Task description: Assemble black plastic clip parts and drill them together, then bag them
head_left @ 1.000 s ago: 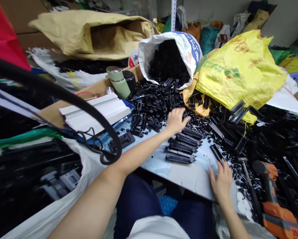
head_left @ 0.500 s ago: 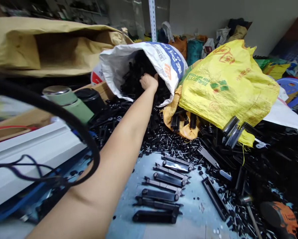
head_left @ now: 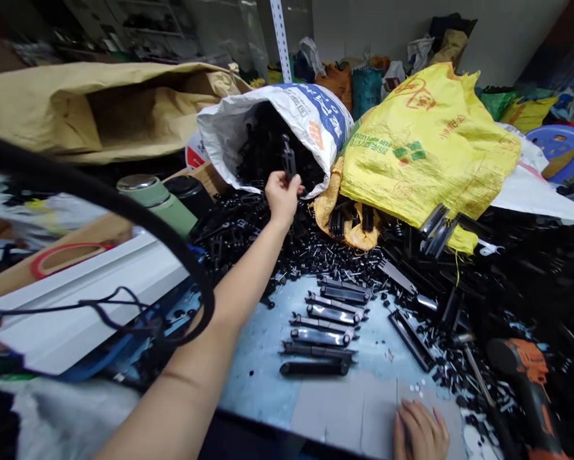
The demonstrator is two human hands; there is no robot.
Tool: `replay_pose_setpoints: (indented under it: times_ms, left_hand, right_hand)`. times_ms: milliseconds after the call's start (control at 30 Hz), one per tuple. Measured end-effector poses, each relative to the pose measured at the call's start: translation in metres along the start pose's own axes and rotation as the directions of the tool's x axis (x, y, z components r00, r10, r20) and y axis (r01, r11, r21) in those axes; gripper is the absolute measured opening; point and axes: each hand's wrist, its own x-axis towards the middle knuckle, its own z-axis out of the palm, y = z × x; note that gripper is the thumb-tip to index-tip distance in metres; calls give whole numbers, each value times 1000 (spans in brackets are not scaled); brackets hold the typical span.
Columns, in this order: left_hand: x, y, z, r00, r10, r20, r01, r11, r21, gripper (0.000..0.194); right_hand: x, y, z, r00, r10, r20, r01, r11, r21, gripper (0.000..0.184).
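One slim black part point(head_left: 288, 158) stands almost upright in the upper middle of the frame, in front of the dark mouth of a white sack point(head_left: 310, 121). The left hand point(head_left: 281, 197) holds it by its lower end, thumb and fingers closed narrowly on it, the arm reaching up from the bottom left. Behind it, inside the sack, lies a heap of black parts point(head_left: 260, 147), too dark to tell apart. More black pieces spill out below the sack's rim, and a band of small screws and bits point(head_left: 322, 254) crosses the centre of the frame.

Below that, on the blue tabletop point(head_left: 258, 393), a row of long black pieces point(head_left: 321, 337) lies side by side. A separate dark piece point(head_left: 411, 338) lies slanted to the right of the row. At the bottom right, the right hand point(head_left: 421, 429) rests on a grey sheet point(head_left: 334, 406), its fingers bent and close together; whether anything is under them I cannot tell.

An orange and black power tool point(head_left: 530, 383) lies in the lower right. A yellow sack point(head_left: 435, 147) fills the upper right. On the left are a green flask point(head_left: 165, 204), a white channelled strip point(head_left: 95, 306) and, in the upper left, a large brown bag point(head_left: 32, 105).
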Motion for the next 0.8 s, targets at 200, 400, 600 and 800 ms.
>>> replay_pose_setpoints:
  times_ms: [200, 400, 600, 800]
  left_hand:
    - [-204, 55, -61, 647, -137, 750, 386, 907, -167, 39]
    - [-305, 73, -122, 418, -293, 860, 514, 857, 42, 33]
    - [-316, 75, -152, 575, -317, 754, 383, 919, 94, 24]
    - [-316, 83, -162, 408, -229, 883, 396, 917, 55, 24]
  right_hand:
    - [68, -31, -16, 975, 198, 102, -221, 803, 553, 24]
    - [113, -66, -20, 782, -19, 623, -582, 335, 741, 35]
    - [90, -97, -26, 741, 29, 671, -659, 229, 717, 36]
    - [75, -88, -24, 705, 15, 709, -709, 60, 703, 41]
